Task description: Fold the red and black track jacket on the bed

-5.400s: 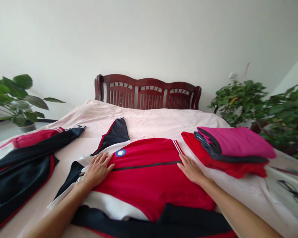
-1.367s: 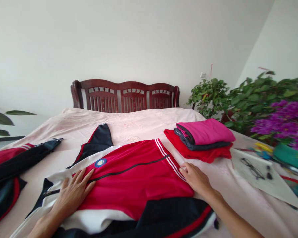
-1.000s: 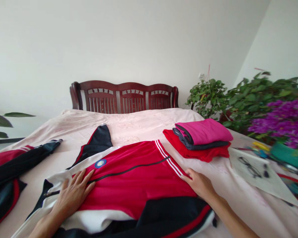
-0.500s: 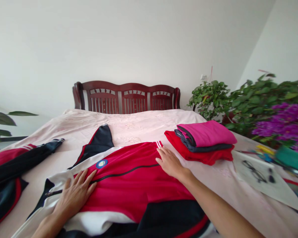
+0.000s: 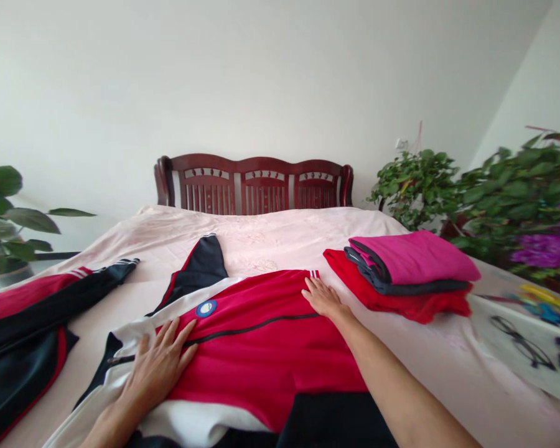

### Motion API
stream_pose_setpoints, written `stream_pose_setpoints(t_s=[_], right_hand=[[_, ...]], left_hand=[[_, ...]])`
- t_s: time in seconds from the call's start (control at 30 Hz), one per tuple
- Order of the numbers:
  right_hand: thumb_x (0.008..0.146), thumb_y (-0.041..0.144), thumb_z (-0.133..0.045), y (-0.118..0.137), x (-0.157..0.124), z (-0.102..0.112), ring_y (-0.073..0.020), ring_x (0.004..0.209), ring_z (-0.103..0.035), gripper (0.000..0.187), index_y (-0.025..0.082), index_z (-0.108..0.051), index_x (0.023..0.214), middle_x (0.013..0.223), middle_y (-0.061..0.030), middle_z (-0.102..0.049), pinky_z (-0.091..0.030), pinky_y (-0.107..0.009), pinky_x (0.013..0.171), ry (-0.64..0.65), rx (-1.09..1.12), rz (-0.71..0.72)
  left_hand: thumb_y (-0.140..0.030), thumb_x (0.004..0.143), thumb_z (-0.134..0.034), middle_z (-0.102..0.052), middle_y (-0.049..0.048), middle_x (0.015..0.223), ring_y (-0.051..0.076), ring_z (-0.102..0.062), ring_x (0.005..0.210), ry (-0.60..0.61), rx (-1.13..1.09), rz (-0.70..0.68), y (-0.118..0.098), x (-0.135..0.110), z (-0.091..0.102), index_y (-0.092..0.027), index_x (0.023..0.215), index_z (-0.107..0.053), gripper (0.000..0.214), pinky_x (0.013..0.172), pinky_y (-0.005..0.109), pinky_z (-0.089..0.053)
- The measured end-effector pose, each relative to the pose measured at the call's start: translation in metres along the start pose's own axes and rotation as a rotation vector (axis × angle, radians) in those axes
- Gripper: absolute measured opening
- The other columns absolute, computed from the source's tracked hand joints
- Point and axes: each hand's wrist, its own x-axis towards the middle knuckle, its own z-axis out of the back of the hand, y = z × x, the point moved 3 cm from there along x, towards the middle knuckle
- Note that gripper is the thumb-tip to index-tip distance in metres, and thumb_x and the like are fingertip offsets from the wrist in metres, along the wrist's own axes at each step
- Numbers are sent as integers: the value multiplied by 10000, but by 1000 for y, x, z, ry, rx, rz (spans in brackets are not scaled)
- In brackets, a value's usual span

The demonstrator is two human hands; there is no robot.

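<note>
A red, white and black zip-up jacket (image 5: 261,348) lies spread on the bed, its round blue badge (image 5: 206,308) facing up and its black zip running across. My left hand (image 5: 161,361) rests on the chest and white upper part with fingers spread. Near the striped hem, my right hand (image 5: 324,295) lies flat on the red cloth, fingers extended. One dark sleeve (image 5: 193,270) stretches away toward the headboard. The other dark sleeve is folded at the near side, partly under the frame edge and my right forearm.
Folded clothes (image 5: 410,264), pink over dark grey over red, are stacked on the right. Another red and black garment (image 5: 32,336) lies left. Glasses (image 5: 522,342) rest on a pale sheet at far right. Plants (image 5: 415,186) flank the bed before a wooden headboard (image 5: 256,180).
The view has turned slightly left, so everything appears shifted right. My right hand has moved slightly over the hem and lies flatter; my left hand keeps its place on the jacket.
</note>
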Motion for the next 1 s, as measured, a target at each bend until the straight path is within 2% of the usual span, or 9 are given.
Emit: stream_pose_setpoints(t_s=[0.07, 0.13, 0.2, 0.27, 0.37, 0.53, 1.0], right_hand=[[986, 493, -173, 3, 6, 4, -212, 1498, -165, 648, 189, -214, 1557, 1639, -73, -181, -191, -488, 1179, 13, 13, -39], [984, 490, -91, 9, 13, 8, -241, 1479, -227, 680, 138, -252, 1543, 1615, -125, -243, -224, -506, 1160, 5, 17, -81], [980, 495, -66, 15, 18, 10, -261, 1488, -191, 707, 105, -245, 1541, 1615, -151, -230, -177, -520, 1170, -35, 6, -98], [977, 522, -113, 20, 21, 7, -246, 1504, -119, 711, 118, -211, 1553, 1635, -125, -175, -115, -491, 1190, -67, -9, -78], [972, 539, -200, 20, 23, -4, -208, 1506, -104, 705, 152, -198, 1561, 1646, -75, -149, -113, -433, 1199, -72, -24, -36], [980, 498, -190, 8, 31, -15, -229, 1505, -110, 687, 141, -157, 1567, 1641, -100, -159, -164, -497, 1179, -107, -40, -67], [987, 491, -187, 8, 32, -16, -227, 1491, -177, 669, 133, -220, 1551, 1624, -98, -223, -214, -481, 1168, -178, -88, -62]], left_hand=[[-426, 955, -390, -394, 131, 1554, 323, -345, 1434, -13, -3, -4, -1, -1, 1, -299, 1492, -387, 552, 1101, 593, -276], [-428, 955, -397, -409, 136, 1544, 319, -350, 1432, -28, 0, -10, -1, -2, 2, -300, 1487, -399, 547, 1102, 590, -277], [-435, 954, -405, -426, 146, 1532, 318, -353, 1431, -46, -2, -16, -1, -2, 2, -296, 1480, -414, 544, 1103, 587, -281], [-439, 951, -419, -437, 153, 1523, 329, -364, 1424, -65, -12, -14, -1, -2, 1, -292, 1474, -425, 544, 1100, 591, -285], [-435, 945, -444, -443, 163, 1517, 350, -379, 1412, -83, -25, -17, 0, -2, -1, -284, 1471, -433, 547, 1095, 603, -287], [-436, 950, -457, -442, 172, 1515, 355, -375, 1415, -73, -10, -21, -3, -4, 5, -282, 1464, -446, 537, 1096, 606, -290], [-433, 964, -436, -466, 166, 1498, 348, -400, 1398, -88, -64, -14, -5, -6, 12, -284, 1462, -449, 520, 1095, 607, -304]])
